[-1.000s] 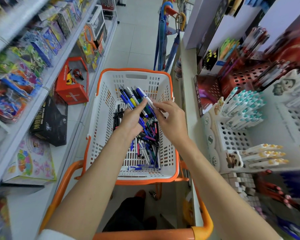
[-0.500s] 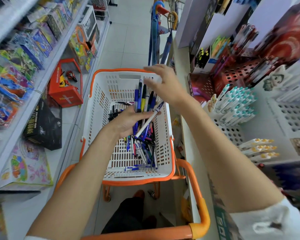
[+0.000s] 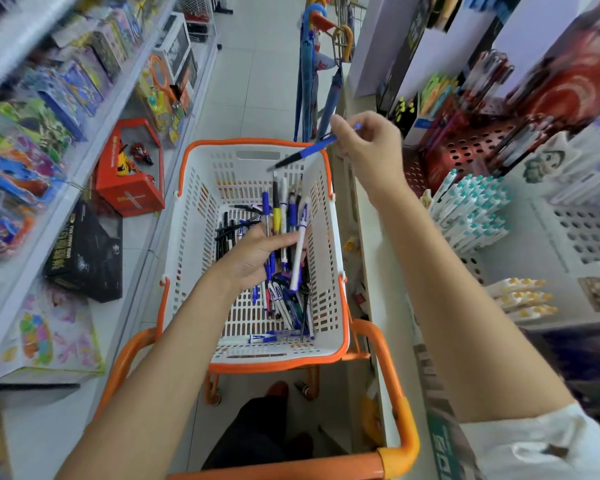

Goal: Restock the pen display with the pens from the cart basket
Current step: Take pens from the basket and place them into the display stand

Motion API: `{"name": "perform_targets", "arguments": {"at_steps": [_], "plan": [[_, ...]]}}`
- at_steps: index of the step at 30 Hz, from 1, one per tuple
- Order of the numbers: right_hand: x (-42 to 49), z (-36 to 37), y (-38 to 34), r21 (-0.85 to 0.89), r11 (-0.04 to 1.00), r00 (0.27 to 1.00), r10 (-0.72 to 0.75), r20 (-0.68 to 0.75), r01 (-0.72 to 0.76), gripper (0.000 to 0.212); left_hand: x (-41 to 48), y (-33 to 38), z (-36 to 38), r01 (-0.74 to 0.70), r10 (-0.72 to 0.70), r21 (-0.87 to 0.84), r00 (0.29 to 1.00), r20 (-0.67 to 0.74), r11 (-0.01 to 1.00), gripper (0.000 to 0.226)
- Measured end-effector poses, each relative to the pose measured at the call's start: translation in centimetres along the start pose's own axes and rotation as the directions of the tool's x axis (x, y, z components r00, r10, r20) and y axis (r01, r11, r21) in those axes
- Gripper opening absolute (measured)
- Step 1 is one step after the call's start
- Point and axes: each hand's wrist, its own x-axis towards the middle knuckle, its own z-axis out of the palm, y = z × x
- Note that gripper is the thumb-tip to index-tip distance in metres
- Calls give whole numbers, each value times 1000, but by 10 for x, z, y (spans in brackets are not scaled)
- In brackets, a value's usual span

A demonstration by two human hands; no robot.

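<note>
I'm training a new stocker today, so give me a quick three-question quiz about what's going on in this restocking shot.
1. True or false: the right hand pinches a single blue pen in its fingers.
2. What does the left hand grip? A) a bundle of pens B) the cart handle C) a toy box
3. Fill in: seen from the person, the teal-capped pens on display stand to the ____ of the basket.

Key: 1 true; 2 A; 3 right.
</note>
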Motion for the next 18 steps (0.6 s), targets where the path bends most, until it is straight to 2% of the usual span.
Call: {"name": "perform_targets", "arguments": {"at_steps": [3, 5, 8, 9, 12, 15, 17, 18], "plan": [[-28, 14, 17, -45, 999, 996, 27, -86, -31, 22, 7, -1, 9, -103, 77, -145, 982, -173, 984, 12], [-52, 25, 30, -110, 994, 999, 13, -31, -17, 16, 15, 0, 15, -147, 90, -204, 960, -265, 968, 12], [-79, 35, 45, -272, 959, 993, -52, 102, 78, 14, 27, -3, 15, -155, 40, -283, 927, -373, 946, 41], [-84, 36, 49, -321, 941, 991, -74, 110, 106, 15, 30, -5, 14, -154, 34, -283, 921, -388, 947, 44], [-92, 35, 54, -324, 943, 996, -54, 74, 75, 17, 34, -8, 15, -141, 49, -294, 952, -301, 945, 47], [-99, 25, 47, -242, 969, 999, -37, 28, 42, 17, 34, -2, 30, -152, 78, -321, 970, -230, 935, 32], [-104, 18, 40, -138, 988, 992, 49, -118, -65, 27, 35, 4, 47, -188, 128, -292, 969, -212, 938, 15], [-105, 15, 35, 13, 983, 957, 182, -228, -184, 28, 35, 6, 58, -219, 170, -269, 966, -193, 938, 12]]}}
